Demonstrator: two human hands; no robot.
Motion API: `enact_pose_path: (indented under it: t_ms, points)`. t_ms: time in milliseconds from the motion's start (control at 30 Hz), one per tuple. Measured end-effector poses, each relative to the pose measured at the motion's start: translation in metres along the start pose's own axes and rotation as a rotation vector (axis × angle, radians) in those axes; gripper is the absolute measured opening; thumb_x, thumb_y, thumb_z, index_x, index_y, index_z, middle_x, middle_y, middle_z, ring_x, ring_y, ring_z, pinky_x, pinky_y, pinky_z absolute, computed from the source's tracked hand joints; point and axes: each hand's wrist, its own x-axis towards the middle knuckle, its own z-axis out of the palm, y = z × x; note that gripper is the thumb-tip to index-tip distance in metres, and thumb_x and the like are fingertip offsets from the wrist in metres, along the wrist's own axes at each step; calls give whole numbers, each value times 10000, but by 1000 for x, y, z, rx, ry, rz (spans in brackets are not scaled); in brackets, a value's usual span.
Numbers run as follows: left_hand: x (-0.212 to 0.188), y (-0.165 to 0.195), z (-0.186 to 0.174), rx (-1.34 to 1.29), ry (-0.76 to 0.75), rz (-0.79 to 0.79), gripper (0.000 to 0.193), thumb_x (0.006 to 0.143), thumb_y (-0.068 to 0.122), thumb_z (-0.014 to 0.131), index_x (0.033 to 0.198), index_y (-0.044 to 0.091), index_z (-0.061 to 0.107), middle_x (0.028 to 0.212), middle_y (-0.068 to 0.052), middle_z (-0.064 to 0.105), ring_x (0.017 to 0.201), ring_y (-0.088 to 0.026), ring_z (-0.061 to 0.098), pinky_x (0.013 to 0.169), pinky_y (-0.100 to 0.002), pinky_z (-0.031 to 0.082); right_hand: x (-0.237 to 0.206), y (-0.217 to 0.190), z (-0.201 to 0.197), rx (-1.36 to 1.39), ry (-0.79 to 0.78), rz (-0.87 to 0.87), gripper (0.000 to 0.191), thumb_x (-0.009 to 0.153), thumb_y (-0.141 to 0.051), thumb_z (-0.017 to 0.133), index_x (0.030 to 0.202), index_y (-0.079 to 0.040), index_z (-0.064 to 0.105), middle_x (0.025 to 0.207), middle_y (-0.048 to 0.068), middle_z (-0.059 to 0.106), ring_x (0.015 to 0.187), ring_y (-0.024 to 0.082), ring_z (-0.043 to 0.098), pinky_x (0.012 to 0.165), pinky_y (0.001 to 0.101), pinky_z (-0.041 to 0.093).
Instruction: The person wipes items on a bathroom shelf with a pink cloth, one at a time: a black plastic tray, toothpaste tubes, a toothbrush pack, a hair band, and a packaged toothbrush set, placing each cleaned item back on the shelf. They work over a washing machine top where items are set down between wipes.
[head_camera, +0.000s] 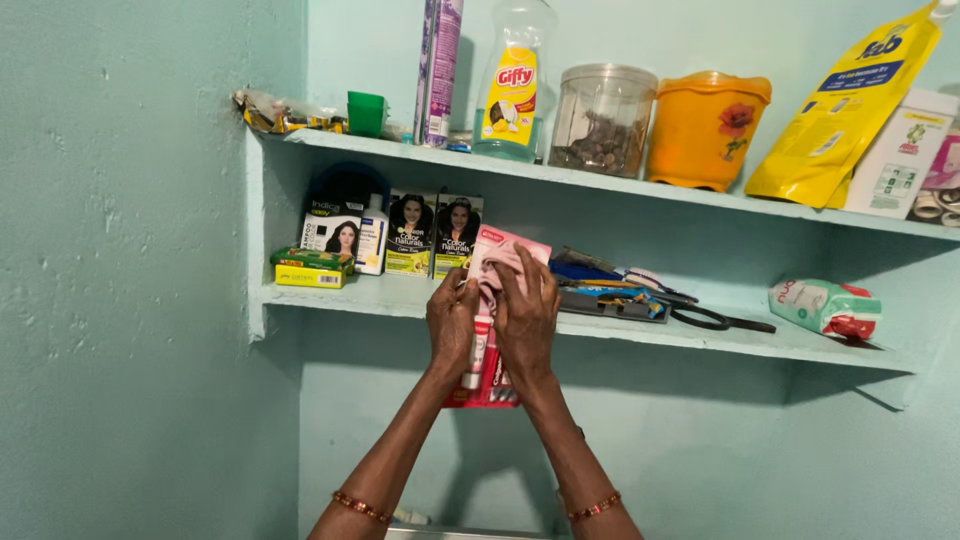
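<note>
Both my hands are raised in front of the lower wall shelf (400, 298). My left hand (451, 322) and my right hand (526, 318) together hold a flat red and pink pack (487, 378) upright, with a white tube showing at its front. A pale pink cloth (497, 262) is pressed on the pack's top by my right fingers. The pack's upper edge reaches in front of several small boxes (410, 235) standing on the shelf.
The lower shelf also holds a green and yellow box (311, 268), black scissors (715, 320), a flat tray of small items (610, 292) and a white pouch (826, 307). The upper shelf (620, 185) carries a clear bottle (514, 85), a plastic jar (602, 118), an orange pot (706, 128) and a yellow refill pouch (845, 110).
</note>
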Motion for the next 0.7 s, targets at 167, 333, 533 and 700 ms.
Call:
enact_pose_path:
  t_ms: [167,333,533,700]
  points:
    - [31,15,-4,-338,-40,-60,188,1016,151,541,1047,27,678,874,-39,702,761,-104,646,669,-263,518,17,-10,18,-78,32,-36,355,884,-85,689,1221,-195,720,1514,43,522,1395,334,434,1181,523,324]
    - [50,15,-19,-255,44,-202,176,996,194,593,970,54,697,790,-36,651,633,-103,536,529,-254,436,-5,-17,27,-75,24,-158,281,978,-280,680,1224,-149,709,1487,73,533,1370,327,453,1127,517,335]
    - [53,-8,-26,-118,7,-89,237,1034,214,608,974,12,716,747,-68,574,616,-116,436,556,-246,364,-16,6,51,-100,97,-37,233,964,-191,717,1195,-161,739,1464,59,559,1341,310,498,1133,463,435]
    - [54,-26,-26,-236,7,-16,190,965,167,586,1031,46,717,836,-25,677,688,-80,566,601,-239,467,-10,6,69,-67,106,-228,330,888,-134,778,1214,-165,731,1436,65,571,1278,303,524,1113,457,492]
